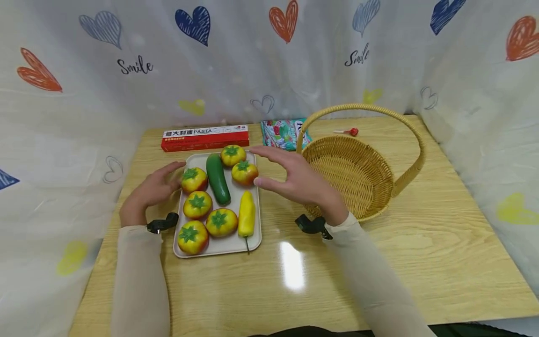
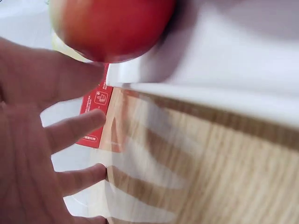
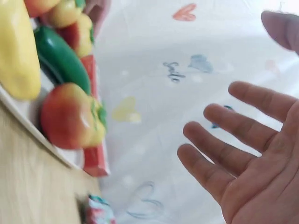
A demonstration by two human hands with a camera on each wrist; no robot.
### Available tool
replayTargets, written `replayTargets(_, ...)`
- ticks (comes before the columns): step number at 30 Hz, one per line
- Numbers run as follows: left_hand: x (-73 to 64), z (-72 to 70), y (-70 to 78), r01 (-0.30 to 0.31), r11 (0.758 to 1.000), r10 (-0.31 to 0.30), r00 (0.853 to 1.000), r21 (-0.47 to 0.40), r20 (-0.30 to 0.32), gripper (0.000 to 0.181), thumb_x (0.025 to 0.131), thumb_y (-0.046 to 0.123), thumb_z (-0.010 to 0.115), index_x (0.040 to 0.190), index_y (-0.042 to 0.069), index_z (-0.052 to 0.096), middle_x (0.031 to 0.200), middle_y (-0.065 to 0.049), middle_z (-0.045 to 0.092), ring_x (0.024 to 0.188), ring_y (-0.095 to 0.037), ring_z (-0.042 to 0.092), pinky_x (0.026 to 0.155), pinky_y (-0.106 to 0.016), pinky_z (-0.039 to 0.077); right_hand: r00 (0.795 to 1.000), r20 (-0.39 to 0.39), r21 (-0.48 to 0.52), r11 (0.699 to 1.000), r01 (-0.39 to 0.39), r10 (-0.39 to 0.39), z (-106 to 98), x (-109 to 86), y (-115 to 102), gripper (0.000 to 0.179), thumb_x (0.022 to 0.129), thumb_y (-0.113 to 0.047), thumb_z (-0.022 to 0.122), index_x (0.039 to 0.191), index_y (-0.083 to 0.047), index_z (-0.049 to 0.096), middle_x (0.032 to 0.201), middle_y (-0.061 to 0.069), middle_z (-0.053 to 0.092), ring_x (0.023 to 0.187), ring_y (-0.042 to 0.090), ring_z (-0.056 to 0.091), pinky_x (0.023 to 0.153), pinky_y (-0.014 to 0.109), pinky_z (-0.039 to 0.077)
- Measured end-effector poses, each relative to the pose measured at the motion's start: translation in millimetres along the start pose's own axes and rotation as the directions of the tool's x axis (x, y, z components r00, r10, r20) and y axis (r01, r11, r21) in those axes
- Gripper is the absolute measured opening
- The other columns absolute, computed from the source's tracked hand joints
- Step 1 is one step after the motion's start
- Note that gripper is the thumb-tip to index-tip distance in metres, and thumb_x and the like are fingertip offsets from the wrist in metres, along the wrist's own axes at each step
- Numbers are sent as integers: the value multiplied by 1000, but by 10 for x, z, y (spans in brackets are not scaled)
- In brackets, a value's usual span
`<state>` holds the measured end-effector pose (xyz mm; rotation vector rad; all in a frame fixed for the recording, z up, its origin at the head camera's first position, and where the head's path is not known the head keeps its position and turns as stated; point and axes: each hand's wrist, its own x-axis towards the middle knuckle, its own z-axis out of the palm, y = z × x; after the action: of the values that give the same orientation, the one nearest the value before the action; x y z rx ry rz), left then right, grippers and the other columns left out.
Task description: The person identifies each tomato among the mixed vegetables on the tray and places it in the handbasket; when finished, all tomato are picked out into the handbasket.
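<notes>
A white tray [image 1: 229, 243] holds several yellow-and-red tomato-like fruits [image 1: 198, 205] with green star-shaped tops, a green cucumber [image 1: 217, 180] and a yellow pepper [image 1: 246, 215] whose stem hangs over the near rim. By the tray's left edge is my left hand [image 1: 153, 189], fingers extended, its thumb close beside a reddish fruit [image 2: 117, 28]; whether they touch I cannot tell. On the other side my right hand [image 1: 294, 178] hovers with fingers spread near the upper right fruits [image 1: 244, 173]. The right wrist view shows that palm [image 3: 261, 172] holding nothing.
A red pasta box [image 1: 205, 139] lies behind the tray, with a teal candy packet [image 1: 283, 133] to its right. The wicker basket [image 1: 353, 173], its tall handle raised, stands right of my right hand. Behind it lies a red lollipop [image 1: 353, 132]. A heart-printed curtain [image 1: 236, 61] backs the table.
</notes>
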<state>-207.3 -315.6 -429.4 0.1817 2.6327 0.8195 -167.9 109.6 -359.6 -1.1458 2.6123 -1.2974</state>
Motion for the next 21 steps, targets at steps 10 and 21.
replayTargets(10, 10, 1, 3, 28, 997, -33, 997, 73, 65, 83, 102, 19, 59, 176, 21, 23, 182, -26, 16, 164, -64, 4, 124, -87, 14, 979, -56, 96, 977, -190, 196, 533, 368, 283, 64, 104, -37, 74, 160, -11, 56, 166, 8, 56, 154, 28, 53, 125, 50, 49)
replayTargets(21, 23, -20, 47, 86, 995, -90, 993, 48, 72, 87, 99, 17, 60, 177, 25, 22, 183, -24, 13, 164, -64, -5, 121, -91, 9, 926, -141, 111, 935, -337, 350, 942, 413, 562, 66, 101, -30, 80, 160, -12, 56, 164, 9, 58, 137, 28, 65, 115, 42, 57)
